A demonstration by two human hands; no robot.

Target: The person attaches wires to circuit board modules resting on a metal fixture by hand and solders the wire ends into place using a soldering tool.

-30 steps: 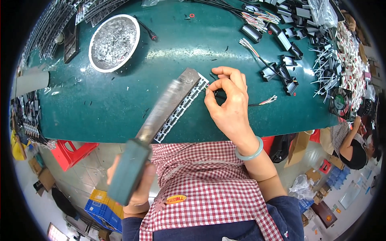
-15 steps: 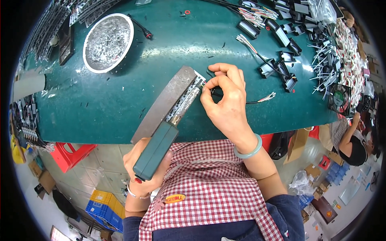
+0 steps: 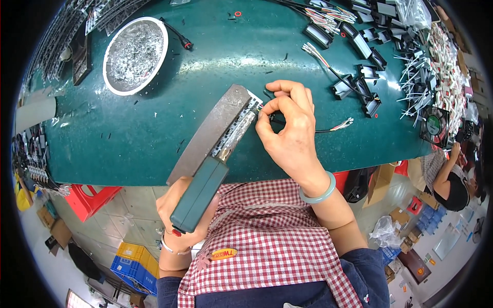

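Green-topped counter [image 3: 128,138], one work position, seen from the head camera.

Item 1: left hand [image 3: 179,215], fingers wrapped tight round a dark green tool handle [image 3: 199,194] below the counter edge. Compared with a second ago the handle has swung in from the lower left, and its silvery front end now lies along the strip.

Item 2: grey metal bar [image 3: 215,131], slanted across the counter edge; a pale perforated strip [image 3: 237,128] lies against its right side.

Item 3: right hand [image 3: 290,133], thumb and forefinger pinched narrow on a thin wire [image 3: 318,130] at the strip's upper end; it has scarcely moved. Judged: tool and wire now meet at the strip's end, so the joining work is in hand.

Surroundings: round metal dish [image 3: 134,54] of silvery scraps far left; black connector parts [image 3: 359,87] and loose wires to the right.
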